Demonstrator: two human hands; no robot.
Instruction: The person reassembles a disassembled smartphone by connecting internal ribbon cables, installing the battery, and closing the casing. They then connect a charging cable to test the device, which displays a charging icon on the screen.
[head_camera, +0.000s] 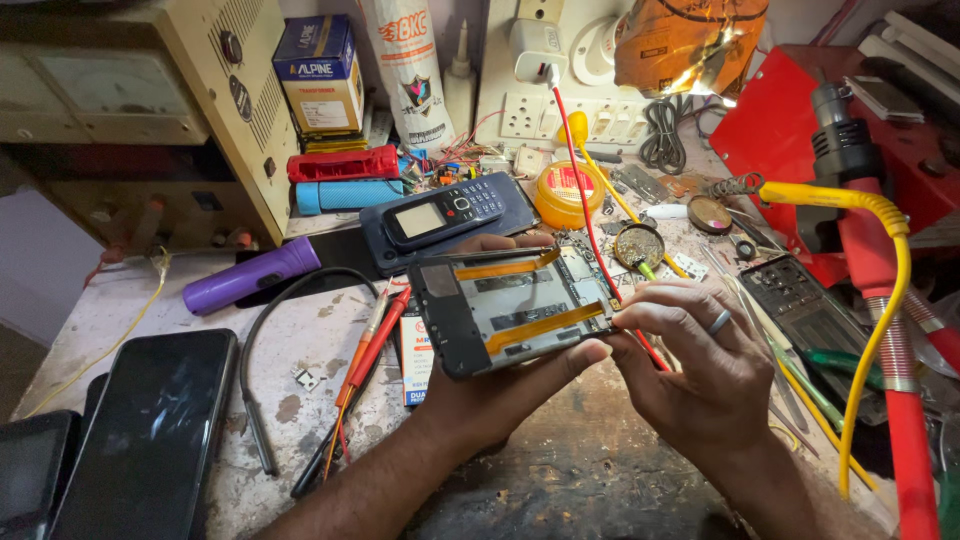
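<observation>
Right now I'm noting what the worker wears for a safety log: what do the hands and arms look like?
Both forearms are bare, no sleeves or gloves in view. The right hand wears a plain silver-grey ring on one of its fingers. The left hand shows no ring or watch.

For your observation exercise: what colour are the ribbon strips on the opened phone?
Orange ribbon strips, clearest in the head view.
</observation>
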